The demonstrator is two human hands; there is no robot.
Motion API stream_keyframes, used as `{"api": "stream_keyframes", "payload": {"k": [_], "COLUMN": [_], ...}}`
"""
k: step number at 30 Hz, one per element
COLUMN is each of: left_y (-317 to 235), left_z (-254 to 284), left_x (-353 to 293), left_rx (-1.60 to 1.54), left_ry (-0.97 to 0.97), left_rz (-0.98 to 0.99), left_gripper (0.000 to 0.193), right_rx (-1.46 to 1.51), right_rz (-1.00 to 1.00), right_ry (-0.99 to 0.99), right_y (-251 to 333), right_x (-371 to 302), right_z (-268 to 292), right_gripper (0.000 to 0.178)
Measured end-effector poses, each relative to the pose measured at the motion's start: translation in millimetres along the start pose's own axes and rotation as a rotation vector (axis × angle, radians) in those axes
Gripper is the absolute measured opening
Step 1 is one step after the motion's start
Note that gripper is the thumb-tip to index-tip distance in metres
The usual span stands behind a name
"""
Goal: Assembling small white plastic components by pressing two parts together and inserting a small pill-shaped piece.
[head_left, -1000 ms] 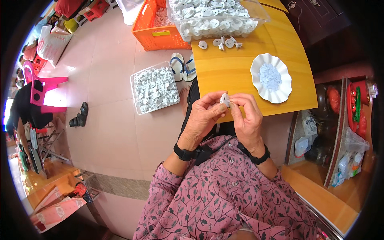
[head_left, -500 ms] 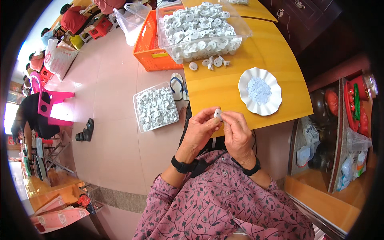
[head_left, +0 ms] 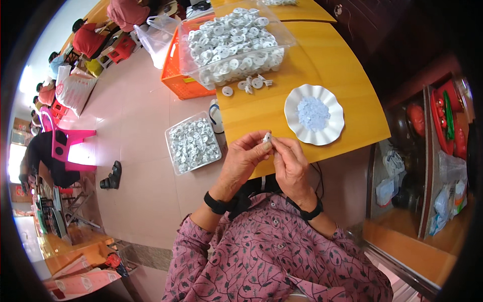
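In front of my body, at the table's near edge, a small white plastic part (head_left: 267, 137) with a round disc end is pinched in the fingertips of my left hand (head_left: 240, 158). My right hand (head_left: 293, 166) is closed too, its thumb and forefinger pressed together against the part's side; whatever they grip is hidden. To the right, a white wavy-rimmed plate (head_left: 336, 132) bears a heap of small pale blue flakes (head_left: 313, 114). Beyond my hands, a few loose white parts (head_left: 256, 83) lie beside a clear tub (head_left: 288, 39) heaped with the same kind.
The yellow table (head_left: 352, 75) carries the tub and plate. An orange crate (head_left: 173, 83) stands left of it. On the floor sits a box of white parts (head_left: 193, 143). Farther left are a pink chair (head_left: 75, 148) and a sandal (head_left: 111, 175). Shelves (head_left: 427, 166) stand at right.
The view has shifted, so table, tub and plate sit farther left. Both hands stay together at the white part, which has tilted slightly between the fingertips.
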State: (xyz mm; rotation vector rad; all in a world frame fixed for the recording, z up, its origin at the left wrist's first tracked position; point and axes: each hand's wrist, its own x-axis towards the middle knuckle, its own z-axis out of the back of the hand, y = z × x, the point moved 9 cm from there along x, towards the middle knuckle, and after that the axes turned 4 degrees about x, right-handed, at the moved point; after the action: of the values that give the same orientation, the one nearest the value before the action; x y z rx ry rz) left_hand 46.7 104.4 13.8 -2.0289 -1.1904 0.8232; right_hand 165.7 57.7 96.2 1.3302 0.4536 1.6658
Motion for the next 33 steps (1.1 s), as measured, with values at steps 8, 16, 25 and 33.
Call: {"api": "stream_keyframes", "payload": {"k": [8, 16, 25, 33], "left_y": [-38, -178, -143, -105], "left_z": [-7, 1, 53, 108], "left_x": [35, 133, 100, 117], "left_rx": [0.237, 0.248, 0.733, 1.375], "left_ry": [-0.055, -0.027, -0.235, -0.378], "left_rz": [0.096, -0.262, -0.176, -0.315], "left_gripper": [0.032, 0.032, 0.039, 0.045], "right_rx": [0.014, -0.031, -0.046, -0.023], "right_rz": [-0.122, -0.152, -0.218, -0.239], "right_ry": [-0.054, -0.035, -0.035, -0.01], "right_y": [-20, -32, -49, -54], "right_x": [-10, -21, -28, -29], "right_z": [15, 22, 25, 19], "right_gripper": [0.031, 0.022, 0.019, 0.017]}}
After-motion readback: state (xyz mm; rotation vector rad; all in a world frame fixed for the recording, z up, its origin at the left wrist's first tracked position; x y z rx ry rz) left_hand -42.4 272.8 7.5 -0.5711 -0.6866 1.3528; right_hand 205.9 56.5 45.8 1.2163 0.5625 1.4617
